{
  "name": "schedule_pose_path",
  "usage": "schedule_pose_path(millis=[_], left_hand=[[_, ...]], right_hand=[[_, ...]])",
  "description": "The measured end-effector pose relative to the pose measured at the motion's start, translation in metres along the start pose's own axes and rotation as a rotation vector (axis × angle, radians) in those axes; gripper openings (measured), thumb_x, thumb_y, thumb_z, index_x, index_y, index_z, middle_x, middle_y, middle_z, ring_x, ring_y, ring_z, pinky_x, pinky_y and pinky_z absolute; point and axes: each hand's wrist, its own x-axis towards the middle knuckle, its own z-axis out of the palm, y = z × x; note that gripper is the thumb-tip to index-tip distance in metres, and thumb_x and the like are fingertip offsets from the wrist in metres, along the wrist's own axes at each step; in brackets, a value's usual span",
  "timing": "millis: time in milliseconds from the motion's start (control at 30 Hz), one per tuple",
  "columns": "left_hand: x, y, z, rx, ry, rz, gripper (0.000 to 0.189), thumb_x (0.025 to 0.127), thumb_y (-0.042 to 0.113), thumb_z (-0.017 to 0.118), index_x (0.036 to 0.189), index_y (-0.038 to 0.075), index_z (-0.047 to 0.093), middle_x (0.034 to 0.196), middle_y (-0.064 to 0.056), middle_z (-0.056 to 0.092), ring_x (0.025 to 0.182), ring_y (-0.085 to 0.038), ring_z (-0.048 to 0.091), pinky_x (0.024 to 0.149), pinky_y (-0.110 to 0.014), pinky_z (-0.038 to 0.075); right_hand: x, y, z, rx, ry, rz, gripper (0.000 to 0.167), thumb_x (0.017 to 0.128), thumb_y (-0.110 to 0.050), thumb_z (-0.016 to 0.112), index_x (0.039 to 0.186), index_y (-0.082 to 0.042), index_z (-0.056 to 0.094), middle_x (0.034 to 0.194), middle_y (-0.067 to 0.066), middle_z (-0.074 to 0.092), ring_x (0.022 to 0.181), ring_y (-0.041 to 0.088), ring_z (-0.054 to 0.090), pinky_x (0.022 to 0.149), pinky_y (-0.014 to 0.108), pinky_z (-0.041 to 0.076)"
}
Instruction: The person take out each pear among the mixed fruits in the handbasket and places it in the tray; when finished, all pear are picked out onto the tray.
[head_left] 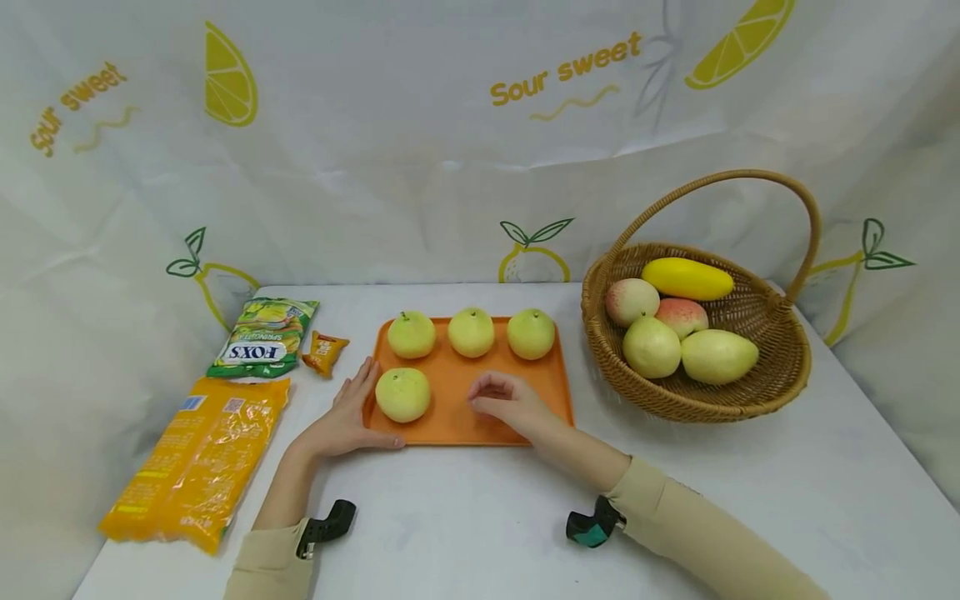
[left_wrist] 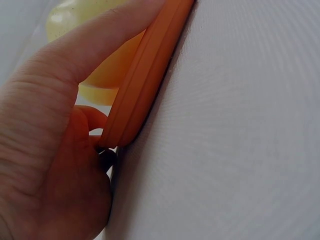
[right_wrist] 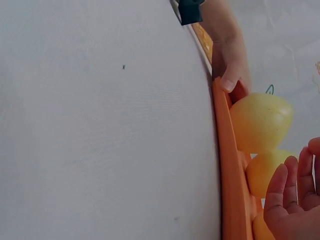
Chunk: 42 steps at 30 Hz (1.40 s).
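An orange tray [head_left: 450, 417] lies on the white table and bears several round yellow-green fruits. Three of them stand in the back row, including the middle fruit [head_left: 471, 332]; one front-left fruit [head_left: 403, 395] sits beside my left hand [head_left: 347, 421]. That hand rests on the tray's front-left corner, fingers along the left side, thumb stretched along the front edge. In the left wrist view the thumb [left_wrist: 100, 35] lies against the rim. Over the tray's front right part hovers my right hand [head_left: 513, 404], fingers loosely bent, nothing in them; the right wrist view shows these fingers [right_wrist: 276, 192] apart from the fruits.
A wicker basket [head_left: 697, 408] with a tall handle stands at the right, holding a yellow fruit [head_left: 687, 278], two peaches and two pale fruits. On the left lie a green FOX'S bag [head_left: 262, 337], a small orange packet [head_left: 325, 353] and a large orange-yellow bag [head_left: 198, 458]. A printed cloth hangs behind.
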Motion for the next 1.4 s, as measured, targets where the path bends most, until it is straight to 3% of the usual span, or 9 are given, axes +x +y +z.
schedule_pose_path(millis=[200,400,800,1133,1400], left_hand=[[0.000,-0.002,0.001,-0.001,0.000,0.002,0.129,0.068,0.052,0.085,0.157,0.010,0.002,0.163,-0.010,-0.012,0.143,-0.047,-0.012,0.110,-0.066,-0.002],[0.000,-0.002,0.001,-0.002,0.001,0.010,0.129,0.068,0.052,0.085,0.157,0.009,0.003,0.163,-0.010,-0.012,0.144,-0.045,-0.012,0.111,-0.065,-0.002],[-0.001,0.000,0.000,-0.008,0.004,0.011,0.128,0.068,0.051,0.085,0.157,0.009,0.003,0.162,-0.012,-0.012,0.144,-0.046,-0.012,0.110,-0.066,-0.003],[-0.001,0.001,0.001,-0.009,0.003,0.015,0.127,0.068,0.051,0.085,0.157,0.010,0.004,0.162,-0.012,-0.012,0.144,-0.045,-0.012,0.111,-0.065,-0.003],[-0.002,0.000,0.001,-0.014,0.005,0.003,0.127,0.068,0.051,0.085,0.158,0.012,0.004,0.162,-0.011,-0.012,0.144,-0.046,-0.012,0.109,-0.067,-0.002]], right_hand=[[-0.015,-0.012,-0.015,0.024,-0.037,-0.003,0.007,0.092,-0.004,0.064,0.098,-0.002,0.061,0.094,0.001,0.064,0.097,0.022,0.061,0.094,0.050,0.048],[-0.028,-0.025,-0.032,-0.004,-0.034,0.009,0.005,0.093,-0.005,0.063,0.097,-0.004,0.061,0.093,0.002,0.064,0.097,0.024,0.061,0.091,0.047,0.050],[-0.047,-0.053,-0.070,-0.158,-0.118,-0.030,0.012,0.095,-0.011,0.062,0.102,-0.002,0.059,0.098,0.008,0.059,0.098,0.030,0.056,0.091,0.044,0.049],[-0.059,-0.086,-0.103,-0.253,-0.143,-0.061,0.018,0.097,-0.012,0.060,0.106,0.003,0.058,0.105,0.013,0.060,0.097,0.020,0.059,0.084,0.032,0.051],[-0.065,-0.118,-0.135,-0.375,-0.175,-0.059,0.024,0.096,-0.015,0.062,0.115,-0.001,0.058,0.113,0.015,0.057,0.100,0.028,0.056,0.087,0.033,0.052]])
